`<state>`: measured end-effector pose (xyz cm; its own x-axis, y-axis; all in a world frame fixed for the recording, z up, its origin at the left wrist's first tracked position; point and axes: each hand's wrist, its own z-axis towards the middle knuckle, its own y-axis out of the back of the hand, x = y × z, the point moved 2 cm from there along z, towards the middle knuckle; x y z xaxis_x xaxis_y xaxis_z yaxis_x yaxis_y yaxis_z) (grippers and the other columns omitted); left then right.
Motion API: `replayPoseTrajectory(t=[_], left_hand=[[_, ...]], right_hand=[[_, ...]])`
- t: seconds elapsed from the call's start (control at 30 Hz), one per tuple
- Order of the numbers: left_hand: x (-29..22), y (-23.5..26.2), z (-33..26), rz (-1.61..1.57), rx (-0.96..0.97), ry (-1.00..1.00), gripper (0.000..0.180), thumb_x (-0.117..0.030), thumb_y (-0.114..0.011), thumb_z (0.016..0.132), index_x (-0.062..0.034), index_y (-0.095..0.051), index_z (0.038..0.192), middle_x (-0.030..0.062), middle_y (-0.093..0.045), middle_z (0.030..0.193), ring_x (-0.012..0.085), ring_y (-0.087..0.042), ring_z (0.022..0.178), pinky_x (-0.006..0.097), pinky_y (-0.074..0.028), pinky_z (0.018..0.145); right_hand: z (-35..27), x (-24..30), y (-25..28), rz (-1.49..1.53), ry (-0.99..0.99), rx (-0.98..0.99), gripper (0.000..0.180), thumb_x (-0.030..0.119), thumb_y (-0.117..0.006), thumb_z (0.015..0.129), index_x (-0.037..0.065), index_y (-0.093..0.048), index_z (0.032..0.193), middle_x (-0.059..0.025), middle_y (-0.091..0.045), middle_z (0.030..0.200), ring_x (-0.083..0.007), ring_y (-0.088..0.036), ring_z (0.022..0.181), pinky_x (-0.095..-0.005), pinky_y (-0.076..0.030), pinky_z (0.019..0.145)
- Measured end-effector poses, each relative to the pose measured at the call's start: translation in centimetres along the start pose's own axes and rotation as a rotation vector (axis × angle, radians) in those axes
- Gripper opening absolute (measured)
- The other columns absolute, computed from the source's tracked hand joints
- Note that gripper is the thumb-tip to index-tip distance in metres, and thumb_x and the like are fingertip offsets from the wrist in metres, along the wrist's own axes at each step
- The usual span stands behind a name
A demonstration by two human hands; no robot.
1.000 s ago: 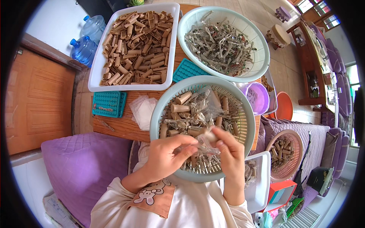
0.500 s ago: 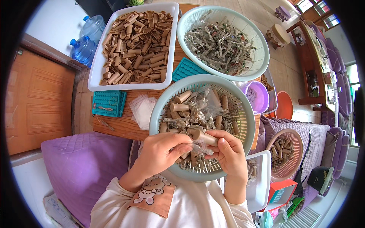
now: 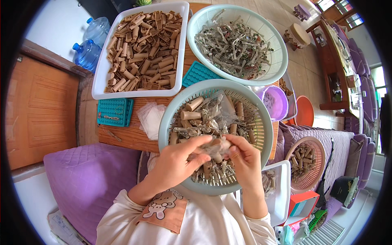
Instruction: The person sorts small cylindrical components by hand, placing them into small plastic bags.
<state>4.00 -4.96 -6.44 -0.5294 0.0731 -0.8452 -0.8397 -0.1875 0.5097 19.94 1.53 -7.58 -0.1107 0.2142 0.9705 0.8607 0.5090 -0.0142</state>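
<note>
Over the grey-green round basket [image 3: 164,122], my two hands work on a tan tube-shaped piece with crinkled clear plastic [image 3: 216,148] around it. My left hand [image 3: 179,161] has its thumb and fingers on the left side of the plastic. The right side is pinched between the thumb and fingers of my right hand [image 3: 246,163]. Blur and the plastic partly hide the tan piece. Below lie several tan tubes [image 3: 191,116], thin clear-wrapped strips [image 3: 192,132] and a clear plastic bag [image 3: 223,107].
Behind stand a white tray [image 3: 96,77] of tan half-shell pieces and a pale green basket [image 3: 281,75] of wrapped strips. Teal grid trays [image 3: 112,110] and small clear bags [image 3: 152,118] lie on the wooden table [image 3: 126,136]. At right are a purple bucket [image 3: 277,106] and a pink basket [image 3: 320,163].
The tan tube stuck out plainly between my hands before; now it has turned and plastic covers much of it. My left fingers have spread a little wider, and the view has shifted slightly.
</note>
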Motion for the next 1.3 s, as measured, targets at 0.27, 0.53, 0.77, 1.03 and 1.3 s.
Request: replayPoseTrajectory(t=[0.27,0.53,0.77,1.03,1.3], left_hand=[[0.6,0.3,-0.3,-0.560,0.071,0.288,0.042,-0.010,-0.068,0.074,-0.0001,-0.050,0.112,0.0093,-0.066,0.074,0.0091,-0.062,0.069,0.020,-0.048,0.061],[1.0,0.6,-0.3,-0.357,0.051,0.158,0.038,-0.014,-0.067,0.075,-0.0062,-0.054,0.110,0.0058,-0.066,0.074,0.0096,-0.062,0.062,0.021,-0.046,0.052],[0.2,1.1,0.0,-0.328,0.165,0.221,0.037,-0.016,-0.067,0.075,-0.0054,-0.055,0.108,0.0063,-0.066,0.074,0.0127,-0.064,0.065,0.023,-0.048,0.057],[0.8,0.7,0.2,-0.523,0.281,0.279,0.042,-0.017,-0.067,0.075,-0.0012,-0.053,0.111,0.0102,-0.064,0.090,0.0138,-0.062,0.082,0.026,-0.048,0.072],[0.4,0.2,0.4,-0.515,0.378,0.298,0.040,-0.014,-0.067,0.074,0.0012,-0.054,0.110,0.0101,-0.062,0.097,0.0143,-0.060,0.089,0.026,-0.047,0.078]], right_hand=[[-0.4,2.3,4.0,0.125,0.149,-0.285,0.021,-0.001,-0.046,0.086,-0.004,-0.055,0.104,-0.0070,-0.057,0.093,-0.0083,-0.052,0.076,-0.0189,-0.044,0.065],[-2.7,5.6,1.3,-0.352,0.311,-0.408,0.014,-0.002,-0.057,0.079,-0.004,-0.056,0.093,-0.0115,-0.061,0.088,-0.0155,-0.059,0.076,-0.0239,-0.047,0.066],[-1.7,5.7,-0.3,-0.651,0.449,-0.275,0.018,-0.004,-0.061,0.073,-0.002,-0.057,0.091,-0.0149,-0.061,0.086,-0.0264,-0.061,0.078,-0.0277,-0.048,0.066],[-1.1,5.9,-0.8,-0.613,0.185,0.001,0.018,0.001,-0.063,0.073,0.001,-0.059,0.091,-0.0113,-0.060,0.081,-0.0244,-0.058,0.063,-0.0301,-0.047,0.057],[-0.1,5.5,-1.2,-0.671,0.329,0.076,0.016,0.001,-0.064,0.072,0.000,-0.061,0.088,-0.0103,-0.058,0.080,-0.0222,-0.057,0.060,-0.0298,-0.046,0.055]])
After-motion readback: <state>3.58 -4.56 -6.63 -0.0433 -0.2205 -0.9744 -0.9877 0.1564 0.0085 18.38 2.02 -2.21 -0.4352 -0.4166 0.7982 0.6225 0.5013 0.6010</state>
